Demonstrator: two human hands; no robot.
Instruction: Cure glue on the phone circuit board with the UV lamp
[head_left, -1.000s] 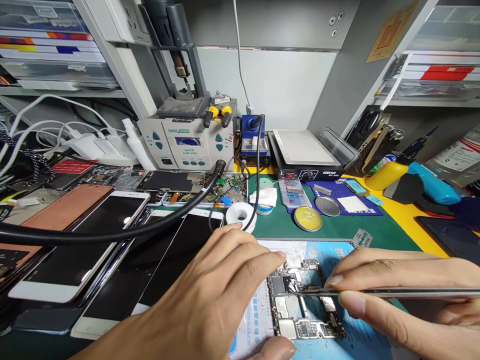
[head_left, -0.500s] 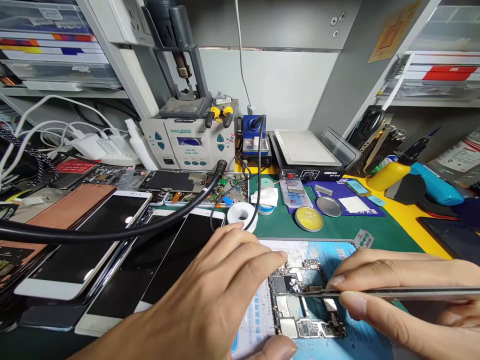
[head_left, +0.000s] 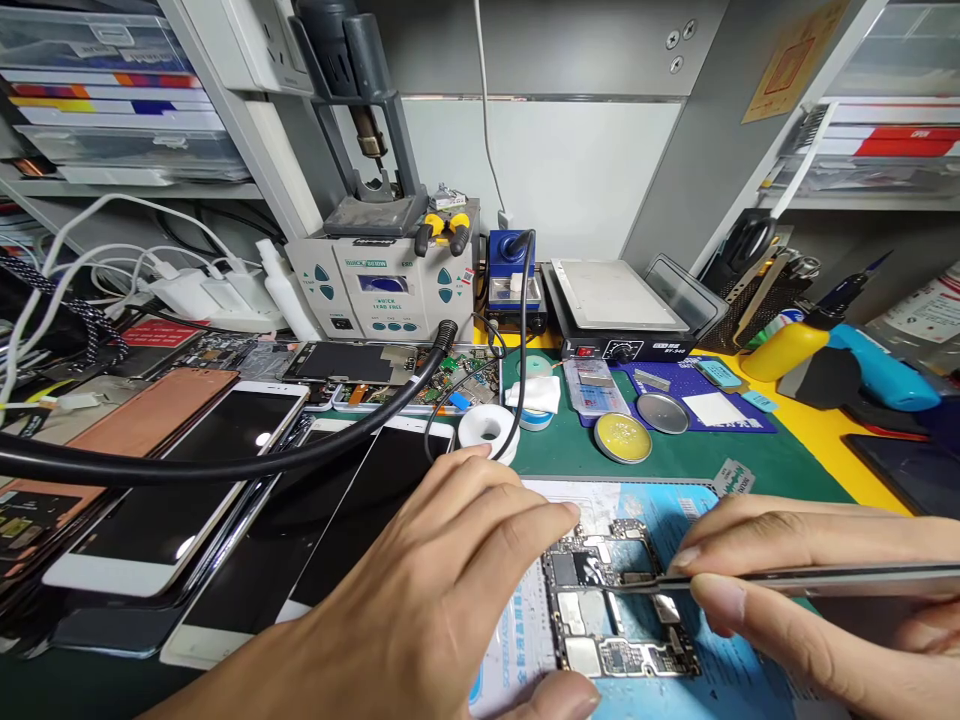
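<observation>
A phone circuit board (head_left: 611, 657) lies on a blue and white printed mat (head_left: 720, 530) at the lower middle. Its metal shields and a dark chip face up. My left hand (head_left: 442, 570) reaches over the board's left side with fingers spread. The index fingertip rests at the top left corner and the thumb is by the lower edge; whether either presses on the board I cannot tell. Between thumb and fingers my right hand (head_left: 795, 580) pinches slim metal tweezers (head_left: 847, 580). Their thin tip lies over the board, just below the dark chip.
Several phones and screens (head_left: 187, 480) lie at left, under a thick black hose (head_left: 300, 465) from a hot air station (head_left: 386, 285). Behind the board are a solder spool (head_left: 474, 427), a tin of yellow paste (head_left: 623, 438) and a heating plate (head_left: 619, 300). A razor blade (head_left: 733, 477) lies nearby.
The whole view has shifted slightly to the right. Both hands, the tweezers and the board keep nearly the same places relative to each other.
</observation>
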